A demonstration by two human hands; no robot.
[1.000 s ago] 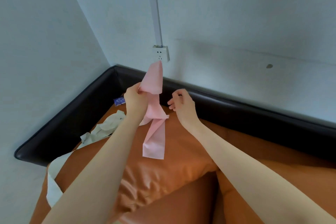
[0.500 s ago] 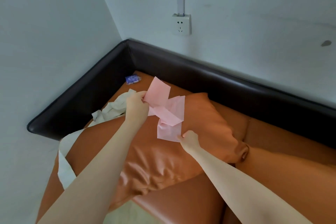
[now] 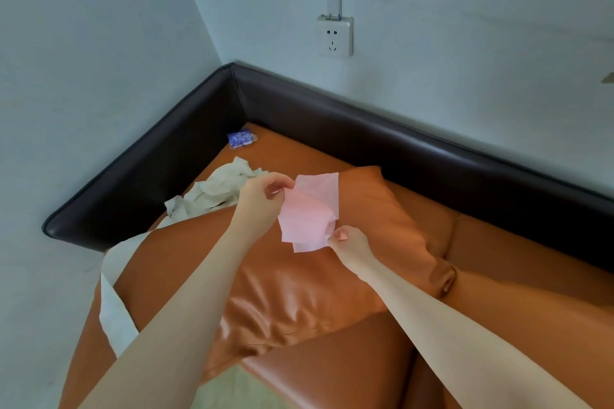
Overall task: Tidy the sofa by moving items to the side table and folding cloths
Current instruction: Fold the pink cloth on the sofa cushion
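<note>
Head view: a person's left hand (image 3: 262,197) pinches the upper edge of a thin pink cloth (image 3: 307,214) while the right hand (image 3: 349,239) pinches its lower corner, both grips closed on the fabric, which hangs slack between them just above an orange leather-look cushion (image 3: 299,285). Light, limp and creasing easily, the cloth looks best handled by its corners and drawn taut before folding. Left of the upper grip lies a crumpled cream cloth (image 3: 216,191); beyond it, a small blue packet (image 3: 242,138) sits by the sofa's smooth dark padded rim (image 3: 365,124).
</note>
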